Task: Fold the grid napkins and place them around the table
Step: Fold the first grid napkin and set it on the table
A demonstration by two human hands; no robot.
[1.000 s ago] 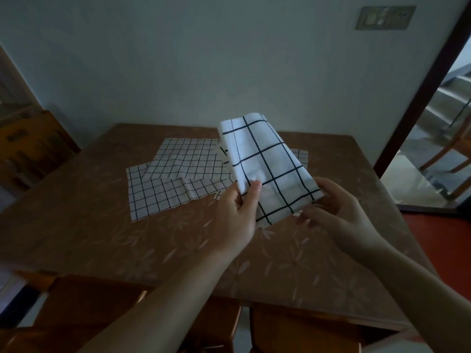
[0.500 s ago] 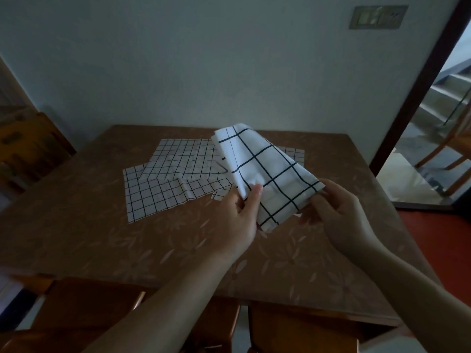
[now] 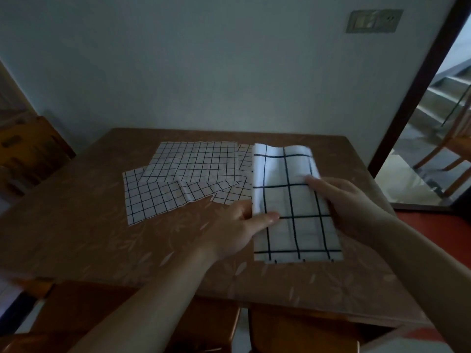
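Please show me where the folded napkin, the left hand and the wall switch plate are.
folded napkin (image 3: 293, 200): head view, middle of cloth.
left hand (image 3: 234, 230): head view, back of hand.
wall switch plate (image 3: 374, 21): head view, plate centre.

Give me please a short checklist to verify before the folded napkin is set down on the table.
1. Both hands hold the folded napkin: ok, left hand and right hand grip its sides.
2. Fold is flat and even: cannot tell, far end bulges.
3. Bare table in front: ok.
4. Napkin apart from the unfolded napkins: not ok, it overlaps them in view.
5. Napkin already resting on table: cannot tell.
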